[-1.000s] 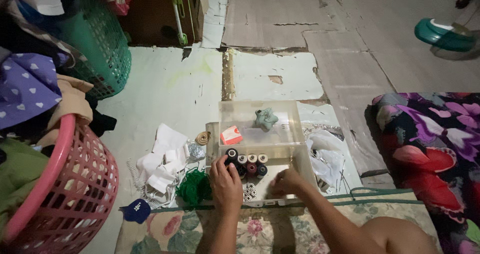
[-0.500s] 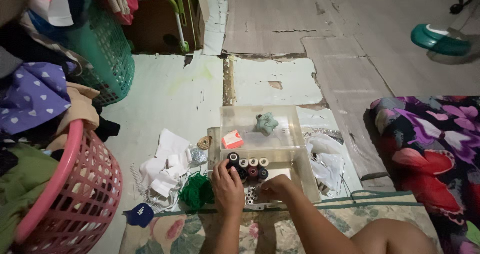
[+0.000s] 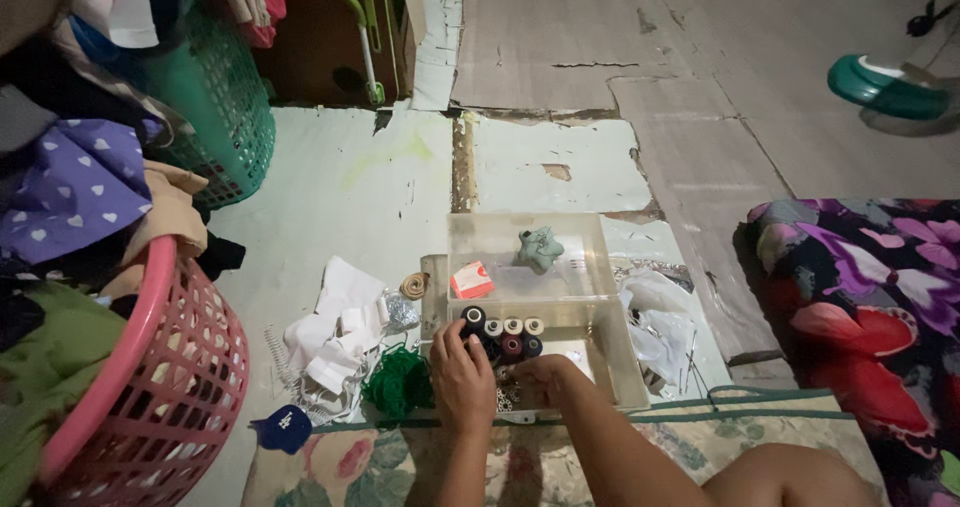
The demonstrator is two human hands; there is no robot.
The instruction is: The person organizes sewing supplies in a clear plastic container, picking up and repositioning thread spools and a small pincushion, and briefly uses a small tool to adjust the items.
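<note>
A clear plastic box (image 3: 622,352) sits on the floor in front of me with several thread spools (image 3: 510,335) in dark, red and pale colours inside. My left hand (image 3: 462,372) rests at the box's left edge, fingers touching the black spool. My right hand (image 3: 545,378) reaches down into the box beside small metal bobbins (image 3: 503,399), fingers curled; what it grips is hidden. The box's clear lid (image 3: 528,252) lies behind, carrying a small orange packet (image 3: 471,281) and a grey-green star-shaped cushion (image 3: 538,249).
A green yarn tangle (image 3: 396,381), white cloth scraps (image 3: 335,327) and a dark blue cap (image 3: 282,428) lie left of the box. A pink basket (image 3: 150,387) and green basket (image 3: 215,107) hold clothes at left. Crumpled plastic (image 3: 660,322) and flowered bedding (image 3: 870,307) lie at right.
My right hand has slid left inside the box, from its right side toward the bobbins. My left hand stays on the spools. The view has shifted slightly.
</note>
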